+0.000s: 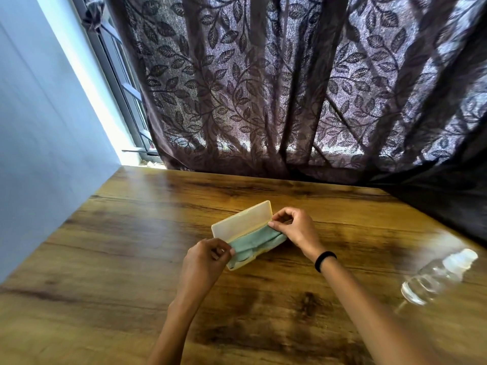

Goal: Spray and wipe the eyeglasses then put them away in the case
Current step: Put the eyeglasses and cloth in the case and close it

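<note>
On the brown wooden table [126, 259], the left hand [208, 256] pinches one end of a sage-green cloth [253, 241]; a clear plastic spray bottle [437, 275] sits well apart to the right; the right hand [292, 227] pinches the cloth's other end over the open pale-yellow plastic case [242, 219] mid-table; the eyeglasses may be hidden beneath, I cannot tell; behind hangs a dark leaf-patterned curtain [263, 88].

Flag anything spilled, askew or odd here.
Nothing spilled or broken. The green cloth bulges past the right end of the open case, with the left hand and right hand each pinching an end. No eyeglasses show; they may lie under the cloth.
</note>
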Demonstrator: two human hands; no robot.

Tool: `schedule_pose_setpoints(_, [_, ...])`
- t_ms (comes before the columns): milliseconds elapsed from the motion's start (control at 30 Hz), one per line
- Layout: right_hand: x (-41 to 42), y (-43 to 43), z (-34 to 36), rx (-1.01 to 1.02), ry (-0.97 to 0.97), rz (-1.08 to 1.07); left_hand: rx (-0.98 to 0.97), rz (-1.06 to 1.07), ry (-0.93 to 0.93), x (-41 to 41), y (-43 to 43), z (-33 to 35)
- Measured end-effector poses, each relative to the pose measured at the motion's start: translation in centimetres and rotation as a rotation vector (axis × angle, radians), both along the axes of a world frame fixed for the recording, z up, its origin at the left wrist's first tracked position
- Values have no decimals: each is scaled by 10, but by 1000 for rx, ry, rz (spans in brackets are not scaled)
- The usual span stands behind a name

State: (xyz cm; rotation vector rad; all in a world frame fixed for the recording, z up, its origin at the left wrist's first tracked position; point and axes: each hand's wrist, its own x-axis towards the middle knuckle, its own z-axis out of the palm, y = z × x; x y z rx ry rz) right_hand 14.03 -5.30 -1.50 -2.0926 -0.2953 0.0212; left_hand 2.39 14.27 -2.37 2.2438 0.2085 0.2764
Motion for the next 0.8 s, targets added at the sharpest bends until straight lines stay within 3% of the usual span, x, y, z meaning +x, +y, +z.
schedule_pose_setpoints(333, [1,-1,-1,41,32,-44,-60,188,-26,-2,3,1])
schedule_pose_setpoints(533, [5,-5,2,21,70,8,-477,-31,130,4,15,-1])
schedule_pose_setpoints(800, [8,-8,8,193,73,25,-302,-100,-42,6,16,-9])
